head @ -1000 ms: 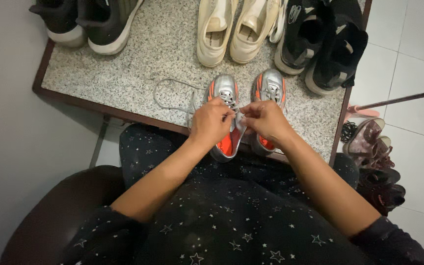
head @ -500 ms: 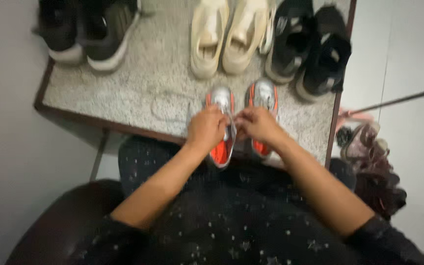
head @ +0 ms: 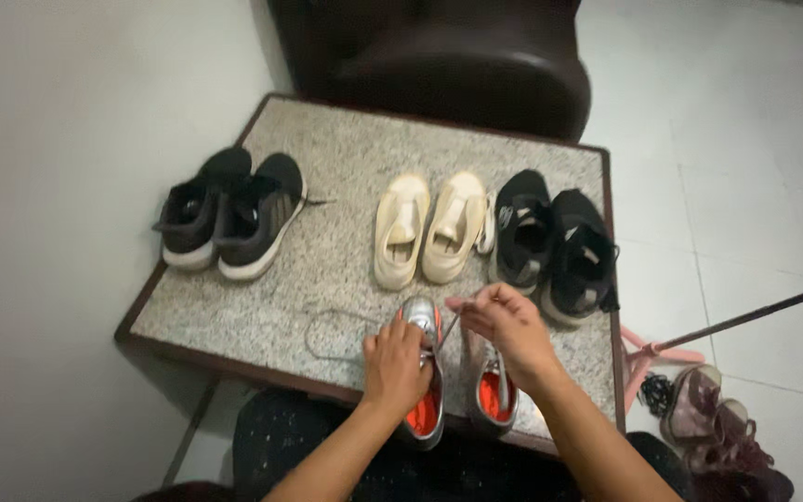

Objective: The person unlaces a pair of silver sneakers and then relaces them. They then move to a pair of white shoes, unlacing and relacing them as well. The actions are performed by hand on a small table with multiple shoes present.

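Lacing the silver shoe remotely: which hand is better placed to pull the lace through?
Right, probably. The right hand already pinches the lace lifted above the silver shoe, while the left hand presses down on it.

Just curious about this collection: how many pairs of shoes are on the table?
4: black sneakers far left, cream slip-ons centre, black shoes right, silver-orange pair near edge. More lie on the floor.

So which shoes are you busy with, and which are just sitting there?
In hand: silver and orange shoes, their grey lace, left hand, right hand.

Lying about: black sneakers, cream shoes, black sandals, shoes on the floor, dark chair.
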